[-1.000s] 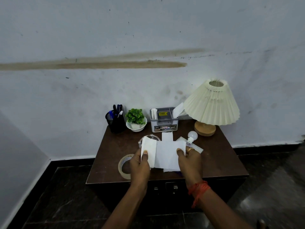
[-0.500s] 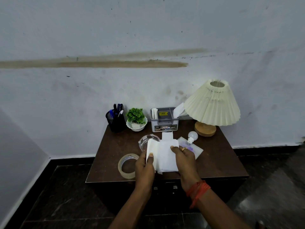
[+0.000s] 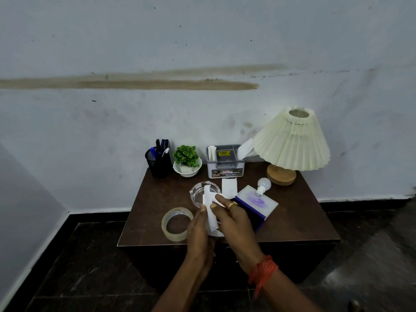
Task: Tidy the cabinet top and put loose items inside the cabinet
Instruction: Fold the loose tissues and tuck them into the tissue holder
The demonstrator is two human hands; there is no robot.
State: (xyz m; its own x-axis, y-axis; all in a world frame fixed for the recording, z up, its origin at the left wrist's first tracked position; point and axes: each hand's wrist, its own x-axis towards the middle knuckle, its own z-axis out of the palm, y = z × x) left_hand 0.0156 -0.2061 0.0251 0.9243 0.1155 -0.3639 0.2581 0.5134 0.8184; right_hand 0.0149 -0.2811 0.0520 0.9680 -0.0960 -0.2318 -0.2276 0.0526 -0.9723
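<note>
Head view: grey organizer (image 3: 226,164) at the back of the cabinet (image 3: 297,224) reads "OPEL". Near its front, the left hand (image 3: 200,231) and right hand (image 3: 235,221) pinch white paper (image 3: 210,213). The paper was spread wide a second ago and is now folded narrow.

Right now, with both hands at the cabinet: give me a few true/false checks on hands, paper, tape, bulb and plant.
1. The left hand and the right hand both grip the folded white paper. True.
2. The tape roll lies flat on the cabinet top, left of the hands. True.
3. The light bulb is screwed into the lamp. False: it lies loose, its base on the white-and-purple box, in front of the lamp.
4. The potted plant stands right of the lamp. False: it stands left of it, between the pen holder and the grey organiser.
</note>
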